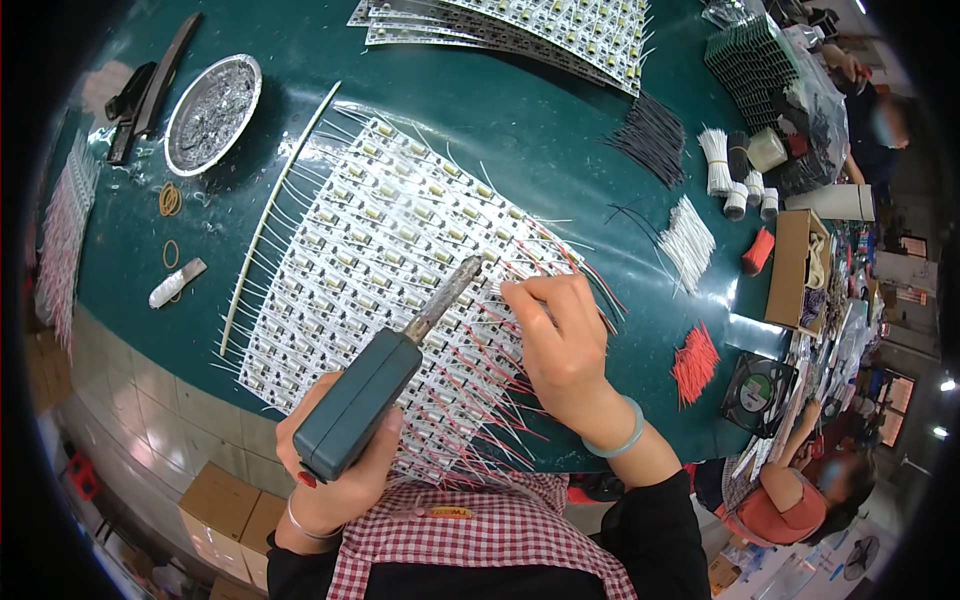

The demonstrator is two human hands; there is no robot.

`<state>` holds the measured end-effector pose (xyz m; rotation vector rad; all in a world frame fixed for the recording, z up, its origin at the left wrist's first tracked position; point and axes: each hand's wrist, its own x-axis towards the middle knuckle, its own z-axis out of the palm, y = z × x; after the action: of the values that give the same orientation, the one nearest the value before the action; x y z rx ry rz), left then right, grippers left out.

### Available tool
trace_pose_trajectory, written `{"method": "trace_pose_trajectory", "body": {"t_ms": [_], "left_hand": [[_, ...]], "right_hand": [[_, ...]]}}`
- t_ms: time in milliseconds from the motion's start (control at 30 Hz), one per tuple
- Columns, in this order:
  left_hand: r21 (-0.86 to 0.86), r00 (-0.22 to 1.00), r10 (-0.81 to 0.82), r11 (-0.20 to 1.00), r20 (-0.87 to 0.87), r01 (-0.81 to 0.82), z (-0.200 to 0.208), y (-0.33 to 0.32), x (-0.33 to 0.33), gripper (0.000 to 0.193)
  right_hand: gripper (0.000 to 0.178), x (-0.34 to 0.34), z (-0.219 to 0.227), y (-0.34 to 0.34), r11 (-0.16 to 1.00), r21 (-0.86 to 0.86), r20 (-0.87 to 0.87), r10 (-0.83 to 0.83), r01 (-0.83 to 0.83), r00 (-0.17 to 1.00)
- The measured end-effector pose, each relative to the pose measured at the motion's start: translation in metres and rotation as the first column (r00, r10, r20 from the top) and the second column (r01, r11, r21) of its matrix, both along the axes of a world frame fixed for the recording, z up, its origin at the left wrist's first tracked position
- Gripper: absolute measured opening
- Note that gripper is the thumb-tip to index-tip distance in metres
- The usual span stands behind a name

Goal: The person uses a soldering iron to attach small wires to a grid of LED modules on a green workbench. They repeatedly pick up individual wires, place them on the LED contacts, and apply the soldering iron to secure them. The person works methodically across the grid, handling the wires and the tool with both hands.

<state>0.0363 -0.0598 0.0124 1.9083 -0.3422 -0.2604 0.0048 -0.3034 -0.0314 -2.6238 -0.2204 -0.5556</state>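
Table: broad, dark green, glossy top (pixel 550 120).
Panel: white sheet of many small circuit boards (pixel 370 250), flat at table centre before the person; red and white leads along its right side.
Soldering tool: dark green, gun-shaped, plastic body (pixel 365 390); grey metal tip above the panel, contact unclear.
Left hand (pixel 362 478): fingers wrapped round the tool's handle.
Right hand (pixel 565 340): thumb and forefinger drawn nearly together at the panel, just right of the tip; cannot tell whether a lead is between them.
Loose wires: black pile (pixel 650 138), white pile (pixel 688 240), red pile (pixel 695 363), all right of the panel.
Step, as judged: soldering leads. Next move calls for lead and tip meeting steadily on one pad.
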Motion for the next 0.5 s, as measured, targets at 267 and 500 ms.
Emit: {"method": "trace_pose_trajectory", "body": {"t_ms": [267,500], "left_hand": [[-0.003,0.997,-0.014,1.000,-0.079,0.014,-0.0016,0.0054,-0.0049,0.023],[0.053,0.997,-0.036,0.998,-0.071,0.039,-0.0038,0.0077,-0.0066,0.020]], "right_hand": [[0.037,-0.0033,-0.0042,0.0036,1.000,0.001,-0.042,0.022,-0.021,0.999],[0.037,-0.0026,-0.0060,0.0045,1.000,-0.014,-0.046,0.021,-0.021,0.999]]}}
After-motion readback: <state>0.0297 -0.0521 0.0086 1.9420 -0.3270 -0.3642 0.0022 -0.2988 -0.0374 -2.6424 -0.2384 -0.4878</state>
